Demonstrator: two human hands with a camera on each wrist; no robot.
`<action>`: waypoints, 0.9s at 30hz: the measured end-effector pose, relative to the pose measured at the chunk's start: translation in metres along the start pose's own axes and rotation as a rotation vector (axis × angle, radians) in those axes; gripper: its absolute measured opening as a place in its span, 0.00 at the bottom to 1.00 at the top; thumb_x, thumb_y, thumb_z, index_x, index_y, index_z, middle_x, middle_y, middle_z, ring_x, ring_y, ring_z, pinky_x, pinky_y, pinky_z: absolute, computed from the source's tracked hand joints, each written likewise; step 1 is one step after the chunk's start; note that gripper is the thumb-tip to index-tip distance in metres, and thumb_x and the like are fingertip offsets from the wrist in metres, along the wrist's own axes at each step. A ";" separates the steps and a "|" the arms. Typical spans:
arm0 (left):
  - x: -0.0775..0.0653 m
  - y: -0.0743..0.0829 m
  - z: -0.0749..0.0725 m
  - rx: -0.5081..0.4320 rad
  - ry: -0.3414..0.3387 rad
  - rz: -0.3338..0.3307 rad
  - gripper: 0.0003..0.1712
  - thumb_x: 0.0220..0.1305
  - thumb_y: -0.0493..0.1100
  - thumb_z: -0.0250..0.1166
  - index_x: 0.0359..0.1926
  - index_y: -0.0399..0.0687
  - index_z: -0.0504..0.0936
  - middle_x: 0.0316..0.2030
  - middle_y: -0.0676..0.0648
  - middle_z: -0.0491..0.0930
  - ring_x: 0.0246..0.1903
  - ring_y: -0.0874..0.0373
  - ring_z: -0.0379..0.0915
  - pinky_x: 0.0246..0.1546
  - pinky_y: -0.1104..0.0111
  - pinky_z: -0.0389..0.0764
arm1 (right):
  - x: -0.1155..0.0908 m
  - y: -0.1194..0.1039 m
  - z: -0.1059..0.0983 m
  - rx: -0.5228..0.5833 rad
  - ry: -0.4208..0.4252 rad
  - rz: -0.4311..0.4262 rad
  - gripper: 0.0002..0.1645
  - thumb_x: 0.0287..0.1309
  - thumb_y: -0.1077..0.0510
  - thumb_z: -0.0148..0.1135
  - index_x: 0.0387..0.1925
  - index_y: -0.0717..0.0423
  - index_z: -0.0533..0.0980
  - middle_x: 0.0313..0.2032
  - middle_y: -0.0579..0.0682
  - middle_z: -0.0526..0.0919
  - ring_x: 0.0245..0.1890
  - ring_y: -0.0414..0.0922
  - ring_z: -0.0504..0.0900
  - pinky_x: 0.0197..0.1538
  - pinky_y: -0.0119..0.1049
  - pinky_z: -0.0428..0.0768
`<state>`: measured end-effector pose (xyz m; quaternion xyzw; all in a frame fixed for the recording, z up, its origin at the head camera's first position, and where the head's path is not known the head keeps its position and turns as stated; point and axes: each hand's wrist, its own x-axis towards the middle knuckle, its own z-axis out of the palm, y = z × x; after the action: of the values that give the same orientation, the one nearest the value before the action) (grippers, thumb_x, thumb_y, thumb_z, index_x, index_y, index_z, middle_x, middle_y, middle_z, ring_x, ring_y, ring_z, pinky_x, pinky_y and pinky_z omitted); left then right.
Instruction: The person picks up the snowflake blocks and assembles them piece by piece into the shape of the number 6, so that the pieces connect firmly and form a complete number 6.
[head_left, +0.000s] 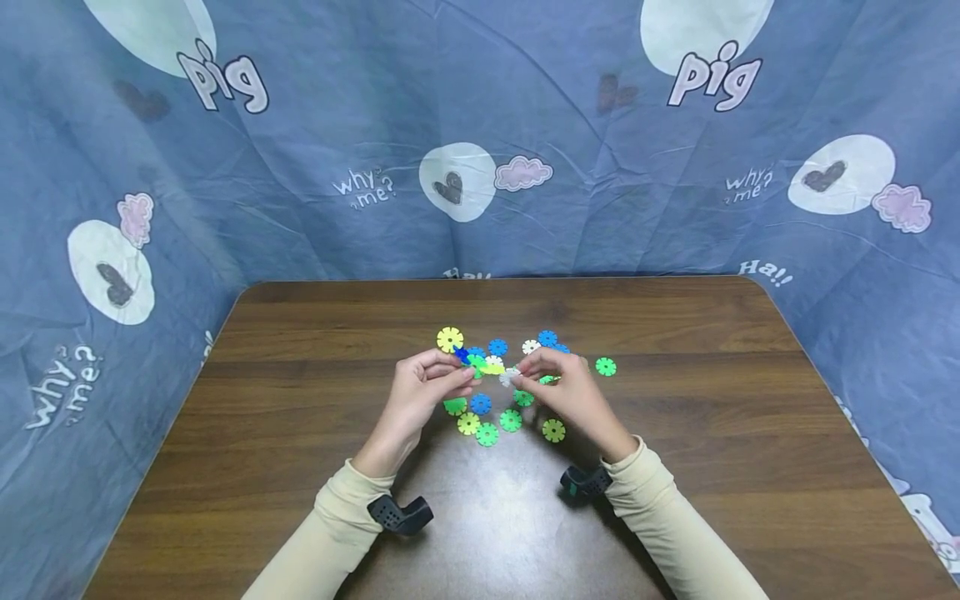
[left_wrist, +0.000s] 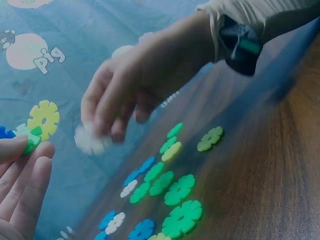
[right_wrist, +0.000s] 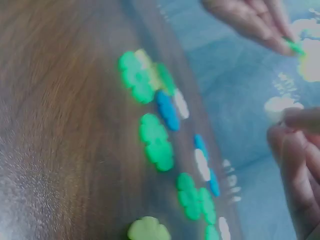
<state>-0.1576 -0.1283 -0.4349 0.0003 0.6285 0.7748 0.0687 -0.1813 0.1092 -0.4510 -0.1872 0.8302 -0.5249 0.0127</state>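
My left hand [head_left: 420, 392] pinches a joined chain of plastic snowflake discs between thumb and fingers. The chain has a blue disc [left_wrist: 6, 133], a green disc [left_wrist: 30, 138] next to the thumb, and a yellow disc [left_wrist: 44, 120] sticking out toward the right hand. In my right hand [head_left: 566, 387], a white snowflake disc [right_wrist: 280, 107] is pinched at the fingertips. This white disc is apart from the yellow one in the left wrist view, where it looks blurred. Both hands are raised over the loose discs, facing each other.
Loose snowflake discs lie scattered on the wooden table [head_left: 315, 417] below the hands: several green [head_left: 511, 420], several blue [head_left: 481, 404], some yellow [head_left: 553, 431] and white [head_left: 531, 347]. A printed blue cloth [head_left: 300, 167] hangs behind the table and along its sides.
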 end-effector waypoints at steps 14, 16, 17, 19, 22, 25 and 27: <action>-0.001 0.001 0.002 0.005 -0.020 0.003 0.07 0.65 0.27 0.67 0.43 0.28 0.79 0.32 0.46 0.90 0.32 0.58 0.90 0.42 0.61 0.90 | -0.012 -0.015 -0.014 0.352 0.014 0.062 0.08 0.60 0.65 0.73 0.38 0.64 0.81 0.35 0.53 0.91 0.35 0.58 0.91 0.33 0.43 0.89; -0.001 0.001 0.002 0.005 -0.022 0.005 0.07 0.65 0.27 0.67 0.42 0.29 0.79 0.32 0.45 0.90 0.33 0.58 0.90 0.42 0.62 0.90 | -0.012 -0.014 -0.013 0.343 0.017 0.057 0.08 0.60 0.64 0.73 0.38 0.63 0.81 0.35 0.57 0.90 0.35 0.59 0.90 0.33 0.44 0.89; -0.001 0.001 0.002 0.003 -0.022 0.007 0.07 0.65 0.27 0.67 0.42 0.29 0.79 0.32 0.45 0.90 0.33 0.58 0.90 0.42 0.62 0.90 | -0.012 -0.014 -0.013 0.339 0.017 0.055 0.08 0.60 0.64 0.73 0.38 0.63 0.81 0.36 0.59 0.90 0.35 0.60 0.90 0.33 0.45 0.89; -0.001 0.001 0.003 0.004 -0.021 0.007 0.07 0.65 0.27 0.67 0.42 0.29 0.79 0.31 0.46 0.90 0.32 0.58 0.90 0.41 0.62 0.90 | -0.012 -0.013 -0.013 0.330 0.016 0.053 0.08 0.60 0.64 0.73 0.38 0.63 0.82 0.37 0.63 0.89 0.35 0.61 0.90 0.34 0.46 0.89; -0.001 0.001 0.004 0.012 -0.024 0.004 0.07 0.65 0.28 0.68 0.42 0.30 0.79 0.30 0.48 0.90 0.32 0.58 0.90 0.42 0.60 0.90 | -0.012 -0.013 -0.013 0.318 0.012 0.054 0.07 0.60 0.64 0.73 0.39 0.62 0.82 0.38 0.64 0.89 0.36 0.62 0.90 0.34 0.45 0.90; -0.003 0.000 0.005 0.022 -0.027 -0.003 0.07 0.65 0.29 0.68 0.42 0.30 0.79 0.30 0.49 0.90 0.33 0.56 0.91 0.44 0.57 0.90 | -0.012 -0.014 -0.012 0.306 0.010 0.057 0.07 0.60 0.63 0.73 0.39 0.62 0.83 0.38 0.64 0.90 0.37 0.64 0.89 0.35 0.47 0.90; -0.003 -0.001 0.005 0.027 -0.029 -0.003 0.07 0.65 0.29 0.68 0.42 0.31 0.79 0.30 0.49 0.90 0.34 0.53 0.91 0.44 0.57 0.89 | -0.011 -0.014 -0.011 0.300 0.008 0.060 0.07 0.61 0.63 0.73 0.39 0.62 0.83 0.38 0.63 0.90 0.37 0.65 0.89 0.36 0.49 0.90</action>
<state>-0.1542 -0.1233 -0.4341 0.0117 0.6379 0.7660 0.0791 -0.1688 0.1171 -0.4356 -0.1562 0.7477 -0.6433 0.0527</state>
